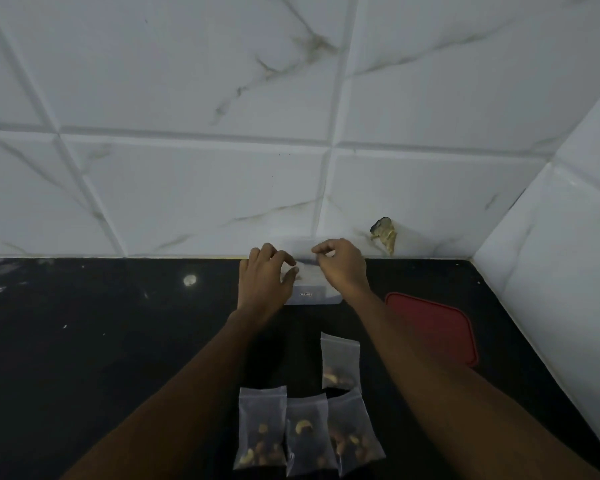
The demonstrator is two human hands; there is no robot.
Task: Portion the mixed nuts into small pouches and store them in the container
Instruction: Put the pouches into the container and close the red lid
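Because the filled pouches (262, 427) lying at the near edge of the black tabletop (118, 341) are thin, limp, slick film with light nuts pooled low, each is probably best pinched by its flat empty top. Farther back, the left hand (264, 275) and right hand (343, 268) each pinch what looks like a translucent bag (312, 296), beside a red lid (433, 327).

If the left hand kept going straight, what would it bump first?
The left hand would probably meet the translucent plastic container right ahead, then the white marbled tile wall. Depth unclear.
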